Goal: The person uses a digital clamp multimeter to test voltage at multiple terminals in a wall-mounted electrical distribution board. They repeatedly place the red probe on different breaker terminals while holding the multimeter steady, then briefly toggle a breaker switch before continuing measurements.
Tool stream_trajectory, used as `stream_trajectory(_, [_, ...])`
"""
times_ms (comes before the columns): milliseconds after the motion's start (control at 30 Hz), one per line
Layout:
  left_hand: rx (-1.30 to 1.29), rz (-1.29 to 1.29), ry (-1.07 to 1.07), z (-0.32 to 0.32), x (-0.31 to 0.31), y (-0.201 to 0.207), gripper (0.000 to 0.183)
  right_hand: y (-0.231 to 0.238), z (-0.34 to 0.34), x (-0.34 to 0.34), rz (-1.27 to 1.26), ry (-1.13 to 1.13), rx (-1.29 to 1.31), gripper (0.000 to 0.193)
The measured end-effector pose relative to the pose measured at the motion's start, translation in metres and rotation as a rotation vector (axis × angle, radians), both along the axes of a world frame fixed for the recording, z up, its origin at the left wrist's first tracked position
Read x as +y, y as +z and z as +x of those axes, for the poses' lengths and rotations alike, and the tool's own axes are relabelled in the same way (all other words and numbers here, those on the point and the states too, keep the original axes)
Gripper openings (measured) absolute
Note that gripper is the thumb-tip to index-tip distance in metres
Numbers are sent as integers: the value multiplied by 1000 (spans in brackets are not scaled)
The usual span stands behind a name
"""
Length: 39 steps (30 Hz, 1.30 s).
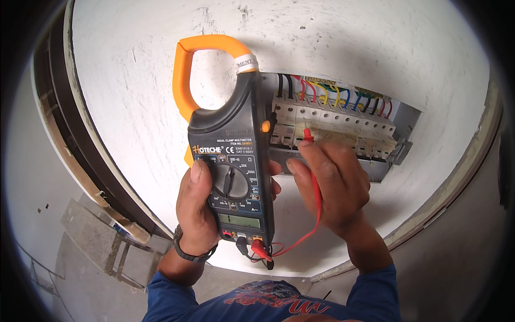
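Observation:
My left hand (197, 206) is closed around a black clamp meter (228, 123) with an orange jaw, a rotary dial and a small display. A black plug (242, 246) and a red plug (259, 249) sit in the sockets at its lower end. Between the fingers of my right hand (338, 182) is a red test probe (307, 134), its thin tip pointing up at the front of a row of circuit breakers (335, 118). Whether the tip touches a breaker screw I cannot tell. The red lead (301, 239) runs from the probe down to the meter.
The breakers sit in a metal box (410, 129) recessed in a white, marked wall (343, 43). Black, red, yellow and blue wires (338, 96) enter them from above. A dark door frame (80, 137) runs down the left. A worn wooden stool or bench (91, 231) stands at lower left.

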<state>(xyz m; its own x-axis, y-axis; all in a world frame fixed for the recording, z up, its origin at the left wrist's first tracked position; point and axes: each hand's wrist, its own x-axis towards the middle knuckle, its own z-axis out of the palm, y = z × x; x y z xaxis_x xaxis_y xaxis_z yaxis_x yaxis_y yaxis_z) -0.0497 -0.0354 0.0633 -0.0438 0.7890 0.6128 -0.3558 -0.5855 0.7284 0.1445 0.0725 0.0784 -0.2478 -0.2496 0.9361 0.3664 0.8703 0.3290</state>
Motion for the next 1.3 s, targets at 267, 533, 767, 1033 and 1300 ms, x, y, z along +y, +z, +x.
stream_trajectory(267, [17, -81, 109, 7, -8, 0, 82, 2, -8, 7, -24, -36, -67, 44])
stream_trajectory(533, [3, -134, 100, 4, -14, 3, 84, 7, -16, 16, -29, -69, -65, 39])
stream_trajectory(767, [-17, -136, 119, 3, -6, 4, 81, 8, -18, 18, -22, -121, -60, 33])
stream_trajectory(1033, [-70, -80, 99, 5, -1, 11, 80, 10, -21, 17, -40, -110, -62, 28])
stream_trajectory(1300, [-66, -110, 97, 3, 0, 14, 79, 14, -22, 15, -86, -109, -61, 28])
